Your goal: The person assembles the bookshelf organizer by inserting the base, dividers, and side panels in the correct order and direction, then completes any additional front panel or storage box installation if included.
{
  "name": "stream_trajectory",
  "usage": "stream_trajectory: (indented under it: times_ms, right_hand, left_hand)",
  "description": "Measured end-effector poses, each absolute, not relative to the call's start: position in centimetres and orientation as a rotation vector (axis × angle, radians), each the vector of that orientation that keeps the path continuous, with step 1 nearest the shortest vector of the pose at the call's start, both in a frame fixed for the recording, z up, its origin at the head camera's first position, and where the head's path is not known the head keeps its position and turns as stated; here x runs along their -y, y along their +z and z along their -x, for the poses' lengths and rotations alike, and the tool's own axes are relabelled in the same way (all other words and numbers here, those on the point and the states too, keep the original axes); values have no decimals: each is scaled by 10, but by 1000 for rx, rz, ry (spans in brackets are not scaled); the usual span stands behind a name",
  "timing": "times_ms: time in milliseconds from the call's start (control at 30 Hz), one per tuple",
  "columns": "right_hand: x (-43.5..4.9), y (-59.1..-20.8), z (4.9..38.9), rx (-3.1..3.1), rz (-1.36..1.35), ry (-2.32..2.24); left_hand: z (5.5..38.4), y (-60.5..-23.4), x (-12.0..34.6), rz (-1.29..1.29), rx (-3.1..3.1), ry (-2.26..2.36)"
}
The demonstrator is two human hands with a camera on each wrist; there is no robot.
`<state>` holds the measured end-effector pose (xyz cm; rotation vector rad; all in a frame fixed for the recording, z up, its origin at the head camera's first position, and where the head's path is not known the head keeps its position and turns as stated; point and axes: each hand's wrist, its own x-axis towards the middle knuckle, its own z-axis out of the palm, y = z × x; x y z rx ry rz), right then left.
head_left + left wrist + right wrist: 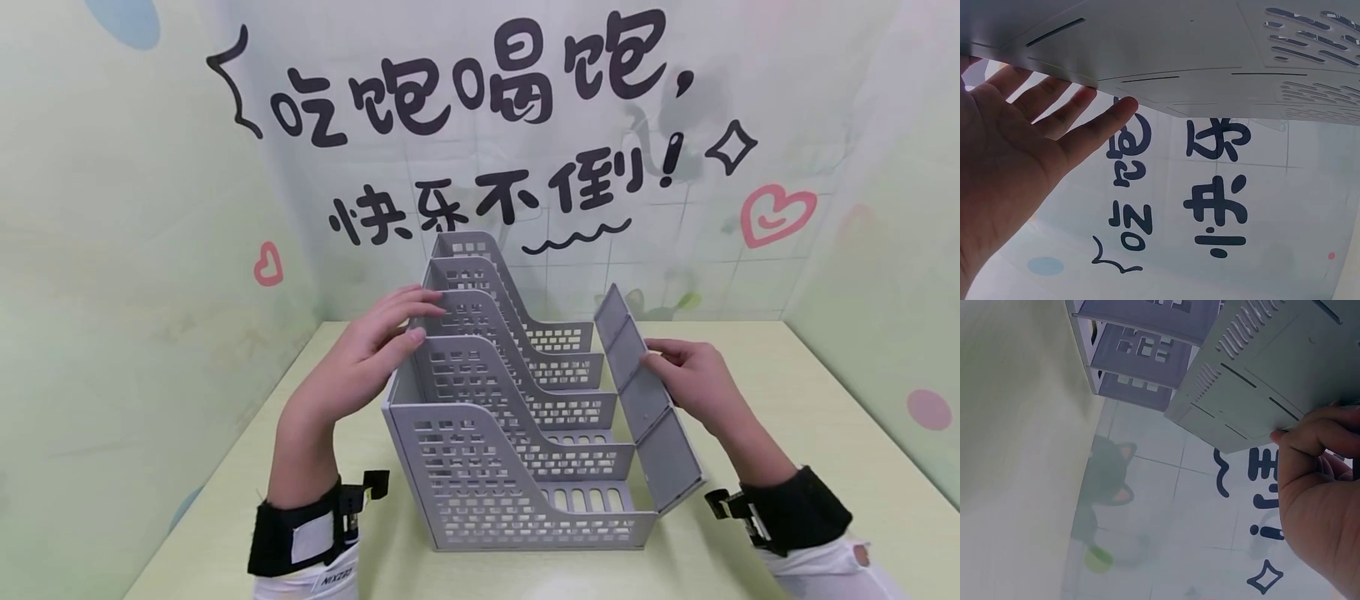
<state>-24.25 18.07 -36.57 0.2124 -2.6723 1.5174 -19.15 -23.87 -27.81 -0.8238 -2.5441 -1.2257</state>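
A grey plastic file organizer (pixel 480 479) with several slotted, sloping dividers stands on the table. Its tall back panel (pixel 1166 37) faces the left wrist camera. My left hand (pixel 367 354) rests on the top of that back, its fairly straight fingers and thumb reaching over the rim. At the organizer's low right end, a long grey front panel (pixel 648 400) leans outward, its lower edge close along the divider ends. My right hand (pixel 693 379) pinches this panel by its outer upper edge. In the right wrist view, the panel's outer face (pixel 1260 381) shows slots, and a gap separates it from the dividers.
The pale tabletop (pixel 247 500) runs under the organizer. Behind it hangs a backdrop (pixel 480 158) with large black lettering and hearts. Pale side walls (pixel 112 292) border the table. Each wrist wears a black strap (pixel 296 533) with a small camera.
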Motion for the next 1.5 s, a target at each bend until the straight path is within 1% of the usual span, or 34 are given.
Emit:
stream_trajectory:
  times_ms: [300,833,1200,1500]
  right_hand:
    - [-172,-375,244,2661,-271,1507]
    - [-163,-379,246,2624,-310,1555]
    - [-160,-383,245,2737,-308,1739]
    - [-160,-381,244,2674,-306,1860]
  left_hand:
    - [192,-279,239,825,2537,-1246]
    - [194,-280,239,833,2526,-1238]
    - [196,-283,240,830,2524,-1230]
    - [197,-282,239,840,2521,-1224]
